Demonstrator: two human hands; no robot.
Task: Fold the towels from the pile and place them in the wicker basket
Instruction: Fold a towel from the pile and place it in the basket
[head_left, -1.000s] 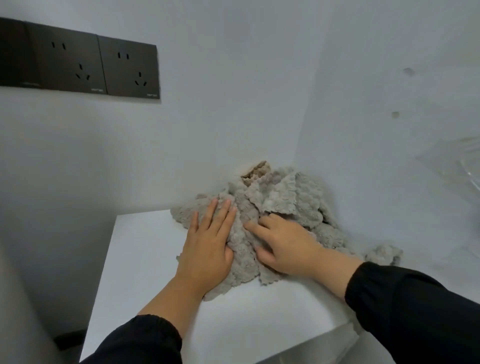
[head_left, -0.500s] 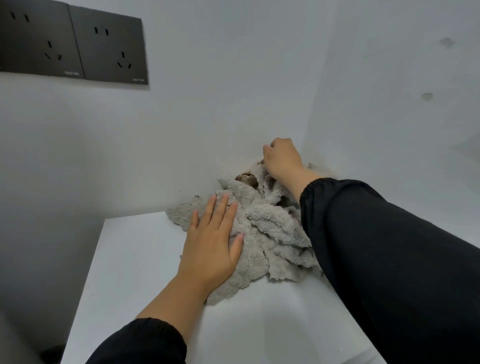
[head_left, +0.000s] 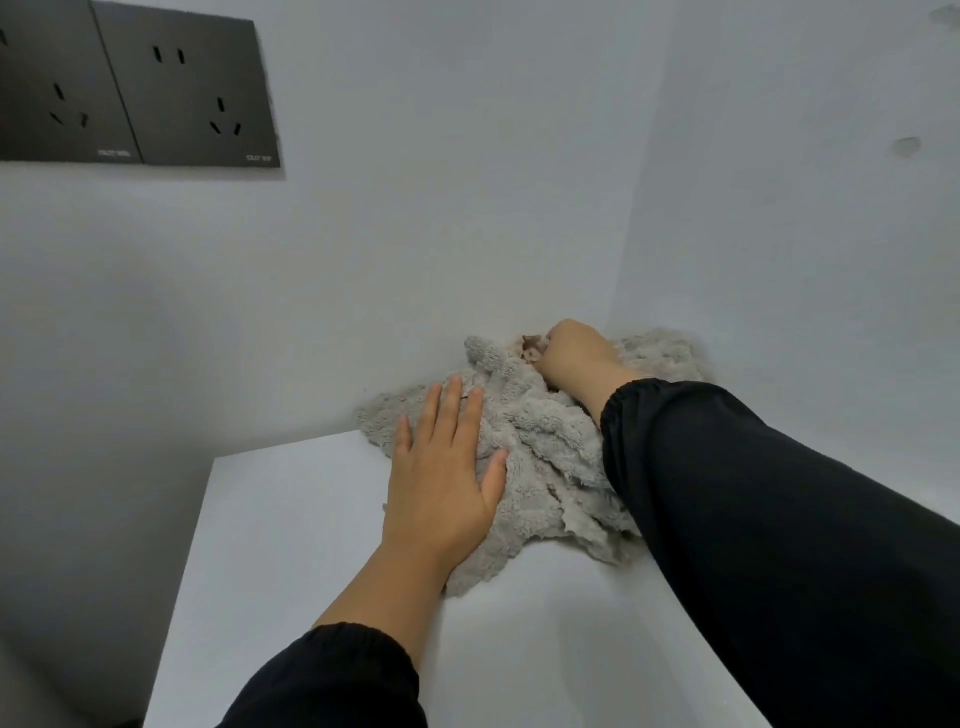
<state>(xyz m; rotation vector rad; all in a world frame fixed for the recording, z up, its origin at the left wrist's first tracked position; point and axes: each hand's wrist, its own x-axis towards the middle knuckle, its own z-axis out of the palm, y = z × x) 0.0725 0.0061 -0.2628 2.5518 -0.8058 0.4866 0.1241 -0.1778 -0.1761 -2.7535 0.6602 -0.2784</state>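
A crumpled pile of grey fluffy towels (head_left: 545, 447) lies in the far corner of the white table (head_left: 291, 545), against both walls. My left hand (head_left: 441, 467) lies flat on the pile's near left part, fingers straight and spread. My right hand (head_left: 574, 353) reaches to the back of the pile in the corner, fingers curled into the towel fabric there. A small brownish patch (head_left: 531, 347) shows next to that hand's knuckles. My right forearm in a black sleeve covers the pile's right side. No wicker basket is in view.
Two dark wall sockets (head_left: 135, 88) sit high on the left wall. White walls meet at the corner behind the pile. The table's left edge (head_left: 182, 571) drops off to a shadowed gap.
My right hand moved from the pile's near front up to the back corner and closed on the fabric there. My left hand stayed pressed flat on the pile.
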